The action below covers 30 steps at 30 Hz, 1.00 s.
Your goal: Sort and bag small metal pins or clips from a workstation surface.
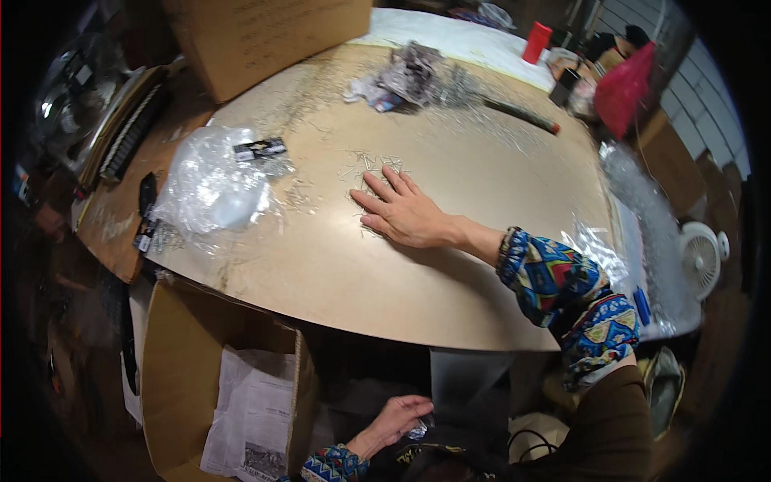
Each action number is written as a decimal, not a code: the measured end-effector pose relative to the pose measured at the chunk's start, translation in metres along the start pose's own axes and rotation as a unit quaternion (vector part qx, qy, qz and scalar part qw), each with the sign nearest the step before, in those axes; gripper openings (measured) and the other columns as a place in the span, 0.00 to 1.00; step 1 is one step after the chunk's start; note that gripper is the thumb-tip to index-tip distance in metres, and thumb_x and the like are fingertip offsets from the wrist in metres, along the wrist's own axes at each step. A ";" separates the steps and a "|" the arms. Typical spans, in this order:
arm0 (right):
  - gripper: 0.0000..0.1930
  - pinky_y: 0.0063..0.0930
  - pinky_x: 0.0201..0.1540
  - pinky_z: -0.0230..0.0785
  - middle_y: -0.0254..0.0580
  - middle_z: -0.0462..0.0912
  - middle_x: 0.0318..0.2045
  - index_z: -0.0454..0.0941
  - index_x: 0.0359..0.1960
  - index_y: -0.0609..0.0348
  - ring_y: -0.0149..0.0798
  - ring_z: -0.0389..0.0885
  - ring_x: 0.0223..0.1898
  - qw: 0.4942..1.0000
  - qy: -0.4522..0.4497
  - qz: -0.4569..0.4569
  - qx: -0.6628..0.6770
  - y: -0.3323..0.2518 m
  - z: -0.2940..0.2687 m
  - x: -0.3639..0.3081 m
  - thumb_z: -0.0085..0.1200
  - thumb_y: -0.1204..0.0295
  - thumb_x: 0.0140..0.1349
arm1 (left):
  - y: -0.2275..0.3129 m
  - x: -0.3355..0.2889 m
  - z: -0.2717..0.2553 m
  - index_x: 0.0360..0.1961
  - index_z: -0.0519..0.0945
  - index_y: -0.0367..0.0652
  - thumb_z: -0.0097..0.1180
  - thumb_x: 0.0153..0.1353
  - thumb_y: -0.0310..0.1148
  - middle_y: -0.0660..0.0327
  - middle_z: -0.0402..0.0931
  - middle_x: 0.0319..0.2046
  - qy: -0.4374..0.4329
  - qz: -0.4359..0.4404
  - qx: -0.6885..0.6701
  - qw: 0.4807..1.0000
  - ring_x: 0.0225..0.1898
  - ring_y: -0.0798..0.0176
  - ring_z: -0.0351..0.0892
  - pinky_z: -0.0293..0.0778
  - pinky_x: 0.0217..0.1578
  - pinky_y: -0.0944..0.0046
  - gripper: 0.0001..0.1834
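Note:
My right hand (405, 218) lies palm down on the tan tabletop (418, 301), fingers spread. Under and around its fingertips is a loose scatter of thin, silvery pin-like pieces (353, 170); some are hidden by the hand. Low in front of me, below the table's near edge, my left hand (392, 422) is closed in a pinch. A small piece of clear, shiny plastic (419, 429) shows at its fingertips, possibly a little bag. Left of my right hand sits a big clear plastic bag (213, 189) with a black card label (260, 149) on it.
An open cardboard box (181, 353) holding printed paper (253, 402) stands below the table's left edge. Another carton (269, 40) stands at the back left. Crumpled grey wrapping (409, 76), a dark rod (522, 115) and more thin pieces lie farther back. A white fan (700, 261) stands right.

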State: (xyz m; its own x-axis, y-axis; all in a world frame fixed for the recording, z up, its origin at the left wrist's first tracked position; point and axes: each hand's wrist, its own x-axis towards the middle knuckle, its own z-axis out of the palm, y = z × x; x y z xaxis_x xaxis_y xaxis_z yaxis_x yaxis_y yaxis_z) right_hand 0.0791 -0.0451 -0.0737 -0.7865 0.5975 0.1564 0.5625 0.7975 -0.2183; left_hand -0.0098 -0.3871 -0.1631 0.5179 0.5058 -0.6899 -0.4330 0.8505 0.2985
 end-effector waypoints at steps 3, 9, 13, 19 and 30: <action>0.27 0.54 0.67 0.43 0.58 0.56 0.66 0.61 0.65 0.50 0.65 0.49 0.67 0.999 0.013 0.036 -0.022 -0.011 -0.013 -0.067 0.33 0.51 0.70 | -0.001 0.004 -0.002 0.44 0.77 0.35 0.53 0.64 0.25 0.57 0.80 0.37 -0.032 -0.006 -0.029 0.999 0.22 0.76 0.76 0.61 0.12 0.82 0.08; 0.20 0.32 0.57 0.66 0.53 0.76 0.53 0.74 0.56 0.58 0.38 0.72 0.57 0.852 0.199 0.209 0.437 -0.013 -0.054 -0.136 0.50 0.61 0.67 | -0.012 0.009 -0.011 0.48 0.75 0.34 0.52 0.65 0.26 0.47 0.76 0.49 -0.133 -0.008 -0.106 0.985 0.27 0.78 0.74 0.61 0.14 0.85 0.12; 0.28 0.42 0.66 0.53 0.62 0.65 0.61 0.68 0.60 0.55 0.56 0.60 0.65 0.958 0.167 0.136 0.190 -0.014 -0.040 -0.158 0.51 0.52 0.63 | -0.025 0.013 -0.002 0.60 0.66 0.40 0.57 0.59 0.24 0.44 0.66 0.58 -0.172 0.021 -0.160 0.972 0.54 0.62 0.75 0.66 0.18 0.82 0.27; 0.29 0.45 0.67 0.49 0.68 0.62 0.61 0.61 0.58 0.77 0.60 0.56 0.66 0.978 0.155 0.138 -0.016 -0.062 -0.012 -0.162 0.43 0.59 0.67 | -0.024 0.015 0.016 0.60 0.65 0.43 0.51 0.56 0.15 0.44 0.69 0.56 -0.101 0.039 -0.056 0.993 0.35 0.76 0.78 0.64 0.15 0.83 0.29; 0.25 0.54 0.65 0.51 0.57 0.61 0.63 0.64 0.61 0.61 0.61 0.56 0.65 0.982 0.161 0.101 -0.012 -0.106 -0.022 -0.179 0.46 0.60 0.67 | -0.032 0.022 0.019 0.45 0.75 0.37 0.54 0.57 0.17 0.53 0.79 0.41 -0.048 0.059 0.033 0.997 0.19 0.78 0.71 0.60 0.13 0.81 0.14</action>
State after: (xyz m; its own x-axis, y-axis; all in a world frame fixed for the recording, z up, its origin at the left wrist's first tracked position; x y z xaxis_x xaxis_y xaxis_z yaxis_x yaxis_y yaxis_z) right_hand 0.1657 -0.2350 -0.0573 -0.5399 0.7358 0.4088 0.7070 0.6600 -0.2542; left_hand 0.0298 -0.4008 -0.1752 0.5360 0.6122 -0.5812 -0.4473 0.7899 0.4195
